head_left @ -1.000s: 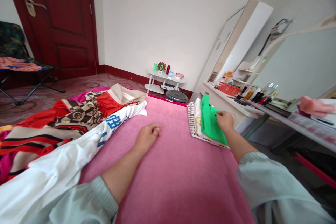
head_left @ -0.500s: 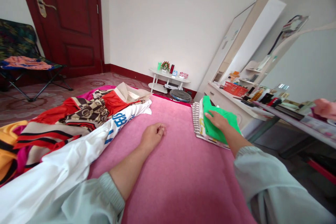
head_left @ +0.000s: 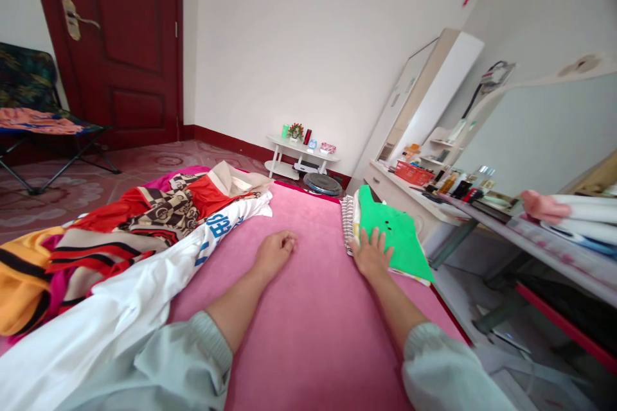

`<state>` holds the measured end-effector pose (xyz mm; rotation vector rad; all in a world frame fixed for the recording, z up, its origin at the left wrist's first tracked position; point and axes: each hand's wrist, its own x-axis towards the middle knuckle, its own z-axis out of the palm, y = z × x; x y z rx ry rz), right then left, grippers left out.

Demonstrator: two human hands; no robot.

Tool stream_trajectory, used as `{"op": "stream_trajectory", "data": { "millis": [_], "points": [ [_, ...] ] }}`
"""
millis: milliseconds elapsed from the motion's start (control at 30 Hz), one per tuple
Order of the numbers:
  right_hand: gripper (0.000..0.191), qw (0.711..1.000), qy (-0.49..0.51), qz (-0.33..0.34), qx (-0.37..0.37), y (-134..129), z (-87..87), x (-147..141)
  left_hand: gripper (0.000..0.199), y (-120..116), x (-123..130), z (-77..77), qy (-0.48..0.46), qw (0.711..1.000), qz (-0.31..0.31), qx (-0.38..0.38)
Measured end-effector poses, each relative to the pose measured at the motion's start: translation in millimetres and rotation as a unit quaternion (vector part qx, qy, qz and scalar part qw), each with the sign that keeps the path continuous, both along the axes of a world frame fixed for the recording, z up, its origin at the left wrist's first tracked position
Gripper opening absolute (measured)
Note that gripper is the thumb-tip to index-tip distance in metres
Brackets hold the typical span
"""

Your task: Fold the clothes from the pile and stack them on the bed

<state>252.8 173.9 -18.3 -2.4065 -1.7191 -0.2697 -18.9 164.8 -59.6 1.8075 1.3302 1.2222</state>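
A: Right hand [head_left: 372, 255] laid flat, fingers fanned wide, palm down on the near left corner of that green cloth [head_left: 403, 237], and gripping nothing!

B: And the green cloth sits on top of the folded pile [head_left: 348, 225], striped fabric peeking out at the left edge. Any writing on it?

A: Just small dark marks. Left hand [head_left: 274, 252] now: fingers loosely curled in, nothing visible in its grasp, resting on the pink blanket [head_left: 308, 327].

B: Further left, a white shirt [head_left: 125, 302] lies rumpled, with blue capitals [head_left: 219, 223]!

A: I can pick out what looks like an E, but creases swallow the word. Beyond it, a red garment [head_left: 113, 205] meets brown-and-cream checks [head_left: 166, 215].

B: Over on the right, bottles [head_left: 450, 183] crowd the desk [head_left: 444, 212] near a red basket [head_left: 413, 173]. Labels?

A: Too small to read.
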Motion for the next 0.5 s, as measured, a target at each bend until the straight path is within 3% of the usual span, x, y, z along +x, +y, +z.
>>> {"op": "stream_trajectory", "data": {
  "millis": [133, 233, 500],
  "points": [
    [0.069, 0.997, 0.002, 0.066, -0.033, -42, -21.8, -55, 0.025, -5, 0, 1.6, 0.05, 0.998, -0.03, 0.01],
    [0.069, 0.993, 0.046, 0.084, -0.075, -63, -23.7, -82, 0.025, -17, 0, 5.6, 0.104, 0.992, -0.066, 0.035],
    [0.065, 0.993, 0.056, 0.087, -0.054, -92, -19.1, -110, 0.033, -53, 0, 14.4, 0.181, 0.976, -0.071, 0.097]
  ]
}}
